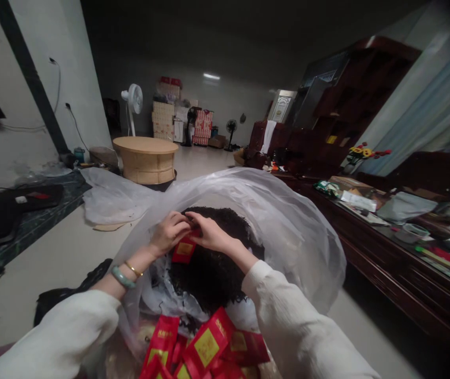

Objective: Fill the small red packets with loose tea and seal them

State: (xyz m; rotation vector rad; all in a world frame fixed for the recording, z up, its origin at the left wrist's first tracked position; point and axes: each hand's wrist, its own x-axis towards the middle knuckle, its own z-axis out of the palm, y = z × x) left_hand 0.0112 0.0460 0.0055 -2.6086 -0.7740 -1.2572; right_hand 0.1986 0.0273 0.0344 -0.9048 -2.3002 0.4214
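A small red packet (184,250) with a gold label hangs between my hands over a heap of dark, dry leaves that look like loose tea (219,276). My left hand (169,231) is closed around the packet's upper left side. On its upper right, my right hand (209,231) is closed too, thumb and fingers at the packet's top edge. The fingers partly hide that top edge. A large clear plastic bag (296,242) surrounds the leaves, its mouth spread wide. Several more red packets (207,347) lie in a pile close to me, below the leaves.
A round wooden table (146,145) stands ahead on the left, beside a white fan (133,99). Crumpled plastic sheeting (118,197) lies on the floor. To the right runs a long dark wooden table (351,242) covered with clutter. Stacked boxes (163,121) line the back wall.
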